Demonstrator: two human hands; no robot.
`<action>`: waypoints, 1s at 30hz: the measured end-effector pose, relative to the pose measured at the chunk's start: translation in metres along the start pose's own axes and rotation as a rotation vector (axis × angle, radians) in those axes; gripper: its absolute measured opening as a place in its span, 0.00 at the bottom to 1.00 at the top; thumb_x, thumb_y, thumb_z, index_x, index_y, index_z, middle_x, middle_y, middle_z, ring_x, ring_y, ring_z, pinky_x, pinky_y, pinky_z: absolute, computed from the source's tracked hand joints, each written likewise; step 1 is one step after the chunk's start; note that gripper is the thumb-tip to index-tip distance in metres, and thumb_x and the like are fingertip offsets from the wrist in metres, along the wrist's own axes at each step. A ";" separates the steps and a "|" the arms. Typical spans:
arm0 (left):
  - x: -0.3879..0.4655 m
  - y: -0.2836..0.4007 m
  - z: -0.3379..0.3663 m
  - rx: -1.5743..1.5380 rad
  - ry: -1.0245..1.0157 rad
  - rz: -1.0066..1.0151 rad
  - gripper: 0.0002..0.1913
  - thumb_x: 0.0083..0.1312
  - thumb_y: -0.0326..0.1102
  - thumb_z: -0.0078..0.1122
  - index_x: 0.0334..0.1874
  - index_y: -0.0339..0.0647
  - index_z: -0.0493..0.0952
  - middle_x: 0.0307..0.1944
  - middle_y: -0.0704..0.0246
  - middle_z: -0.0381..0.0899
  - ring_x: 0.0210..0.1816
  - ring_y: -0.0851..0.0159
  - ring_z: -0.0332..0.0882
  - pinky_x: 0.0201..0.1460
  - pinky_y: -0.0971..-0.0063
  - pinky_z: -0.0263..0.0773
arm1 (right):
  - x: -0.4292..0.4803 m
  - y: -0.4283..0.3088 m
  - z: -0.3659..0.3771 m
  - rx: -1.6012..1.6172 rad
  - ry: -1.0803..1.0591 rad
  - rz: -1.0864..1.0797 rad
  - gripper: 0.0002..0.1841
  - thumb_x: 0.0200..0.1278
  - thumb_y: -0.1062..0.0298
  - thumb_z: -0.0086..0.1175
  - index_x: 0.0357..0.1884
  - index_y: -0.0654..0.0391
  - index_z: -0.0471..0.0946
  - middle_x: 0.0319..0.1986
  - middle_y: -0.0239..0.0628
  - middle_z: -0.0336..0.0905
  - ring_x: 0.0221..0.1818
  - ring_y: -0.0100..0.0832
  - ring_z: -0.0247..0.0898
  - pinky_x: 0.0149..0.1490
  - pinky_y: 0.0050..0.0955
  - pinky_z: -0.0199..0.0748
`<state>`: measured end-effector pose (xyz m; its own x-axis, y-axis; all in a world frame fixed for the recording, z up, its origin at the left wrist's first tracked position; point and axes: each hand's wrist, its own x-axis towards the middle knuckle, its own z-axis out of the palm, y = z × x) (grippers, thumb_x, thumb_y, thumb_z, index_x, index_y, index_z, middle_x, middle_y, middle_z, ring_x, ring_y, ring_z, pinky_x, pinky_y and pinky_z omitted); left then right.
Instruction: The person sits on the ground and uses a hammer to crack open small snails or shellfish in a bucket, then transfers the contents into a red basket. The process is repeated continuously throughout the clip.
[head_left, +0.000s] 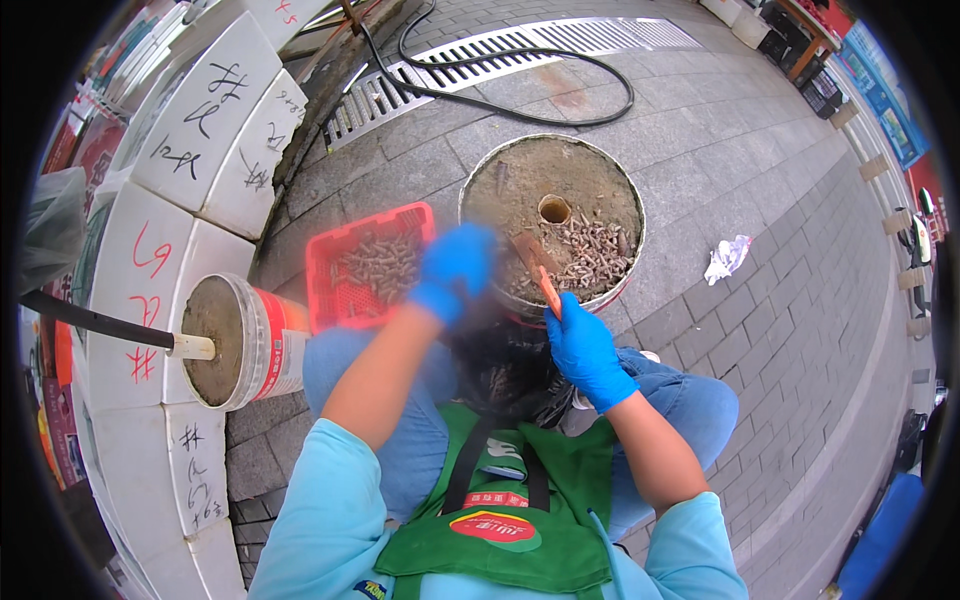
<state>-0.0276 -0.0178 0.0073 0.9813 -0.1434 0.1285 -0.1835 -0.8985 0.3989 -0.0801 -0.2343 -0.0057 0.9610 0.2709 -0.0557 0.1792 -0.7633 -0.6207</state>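
My right hand (589, 352), in a blue glove, grips the orange handle (550, 291) of a tool whose flat, brownish blade rests at the front of a round concrete-filled bucket (510, 180). Small spiral snail shells (596, 251) lie heaped beside the blade, right of a round hole in the concrete. My left hand (457, 270), also gloved in blue, is blurred between the bucket and a red plastic basket (319, 281); whether it holds anything cannot be told. More snails (382, 262) fill part of the basket. A black plastic bag (510, 367) sits between my knees, below the bucket.
A second concrete-filled bucket (281, 345) with a pole in it stands at left, beside stacked white foam boxes (139, 255) bearing handwriting. A black hose (622, 101) loops over a metal drain grate (480, 52). Crumpled white paper (727, 259) lies on the paving at right.
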 end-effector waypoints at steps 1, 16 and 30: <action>0.001 -0.006 0.002 -0.028 0.005 -0.013 0.09 0.59 0.36 0.63 0.39 0.43 0.79 0.37 0.58 0.79 0.40 0.51 0.78 0.42 0.60 0.74 | 0.001 0.000 -0.001 0.019 -0.008 0.001 0.12 0.66 0.59 0.51 0.40 0.57 0.67 0.27 0.56 0.77 0.31 0.60 0.73 0.33 0.54 0.69; 0.005 -0.057 -0.019 -0.426 -0.076 -0.279 0.14 0.61 0.35 0.58 0.46 0.36 0.79 0.40 0.55 0.81 0.43 0.54 0.79 0.50 0.64 0.73 | 0.008 0.006 -0.005 0.064 -0.066 0.068 0.14 0.66 0.57 0.50 0.41 0.58 0.68 0.30 0.58 0.77 0.34 0.61 0.73 0.37 0.55 0.69; 0.140 -0.065 0.017 0.279 0.087 0.417 0.15 0.59 0.32 0.54 0.49 0.45 0.78 0.42 0.59 0.79 0.45 0.51 0.76 0.46 0.59 0.73 | 0.005 -0.006 -0.017 0.115 -0.140 0.115 0.13 0.68 0.57 0.48 0.42 0.56 0.67 0.29 0.56 0.77 0.34 0.60 0.73 0.35 0.55 0.68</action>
<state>0.1224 0.0131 -0.0158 0.8175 -0.4887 0.3046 -0.5240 -0.8507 0.0414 -0.0724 -0.2386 0.0112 0.9335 0.2710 -0.2348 0.0371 -0.7243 -0.6885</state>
